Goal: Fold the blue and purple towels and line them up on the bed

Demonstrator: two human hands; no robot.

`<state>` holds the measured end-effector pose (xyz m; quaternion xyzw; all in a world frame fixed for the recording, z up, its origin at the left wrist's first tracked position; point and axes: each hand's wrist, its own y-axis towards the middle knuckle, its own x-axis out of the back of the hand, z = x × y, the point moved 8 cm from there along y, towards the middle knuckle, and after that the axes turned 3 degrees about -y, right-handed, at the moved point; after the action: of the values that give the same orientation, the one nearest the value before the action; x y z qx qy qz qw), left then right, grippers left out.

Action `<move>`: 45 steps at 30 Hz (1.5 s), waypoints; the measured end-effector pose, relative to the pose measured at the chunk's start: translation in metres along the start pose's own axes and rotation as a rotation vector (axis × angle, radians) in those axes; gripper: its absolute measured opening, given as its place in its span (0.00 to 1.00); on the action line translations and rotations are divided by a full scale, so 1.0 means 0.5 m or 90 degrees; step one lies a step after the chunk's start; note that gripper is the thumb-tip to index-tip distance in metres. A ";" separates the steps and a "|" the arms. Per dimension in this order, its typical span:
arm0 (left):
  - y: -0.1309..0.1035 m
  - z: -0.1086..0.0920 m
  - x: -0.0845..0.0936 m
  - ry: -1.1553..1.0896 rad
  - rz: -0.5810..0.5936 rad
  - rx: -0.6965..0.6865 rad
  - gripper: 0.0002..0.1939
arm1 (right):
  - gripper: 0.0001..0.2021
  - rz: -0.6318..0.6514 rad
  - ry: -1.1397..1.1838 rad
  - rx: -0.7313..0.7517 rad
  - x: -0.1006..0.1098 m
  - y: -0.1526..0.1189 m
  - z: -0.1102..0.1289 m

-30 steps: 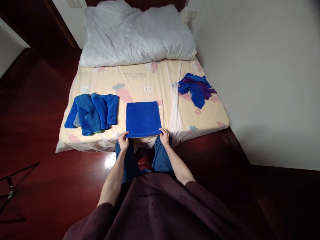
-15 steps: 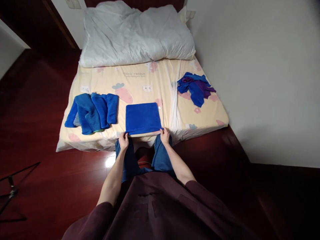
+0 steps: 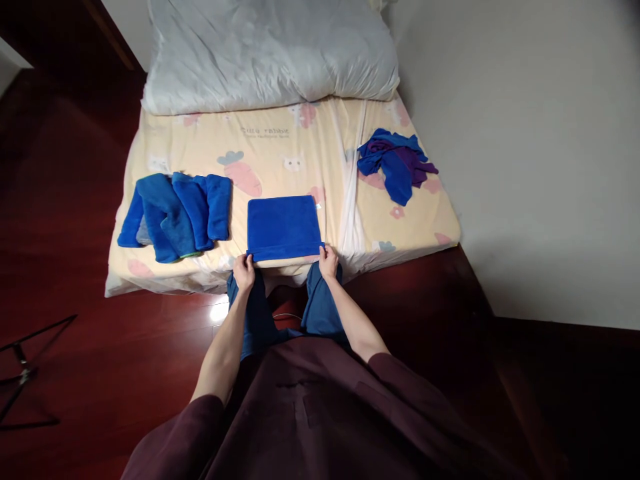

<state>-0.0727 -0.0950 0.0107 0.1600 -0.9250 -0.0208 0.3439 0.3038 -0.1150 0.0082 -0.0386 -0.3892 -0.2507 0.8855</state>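
A blue towel lies flat as a rectangle at the front edge of the bed, with a narrow strip of its near edge turned over on itself. My left hand pinches the near left corner of this strip. At the near right corner, my right hand pinches the other end. To the left rest several rolled or folded blue and teal towels, side by side and partly overlapping. A crumpled heap of blue and purple cloths lies on the right of the bed.
The bed has a pale yellow sheet with carrot and rabbit prints. A bulky white quilt lies across its far end. A plain wall borders the right side. Black stand legs are on the dark red floor at left.
The near edge of the blue towel now shows as a wider, flatter turned-over strip. Both hands still grip its ends. The view has tilted slightly downward.
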 end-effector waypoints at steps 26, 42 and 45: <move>0.000 -0.016 0.014 -0.029 -0.033 0.041 0.17 | 0.20 -0.041 0.091 -0.044 0.007 0.004 0.002; -0.083 -0.132 0.007 0.148 0.197 -0.293 0.34 | 0.25 0.086 -0.079 0.335 0.016 -0.089 0.105; -0.059 -0.130 -0.008 0.178 0.226 -0.308 0.36 | 0.27 0.097 -0.097 0.348 -0.002 -0.084 0.101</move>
<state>-0.0198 -0.1168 0.0531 -0.0885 -0.8505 -0.1574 0.4939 0.2494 -0.1379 0.0372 0.1535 -0.5037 -0.0658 0.8476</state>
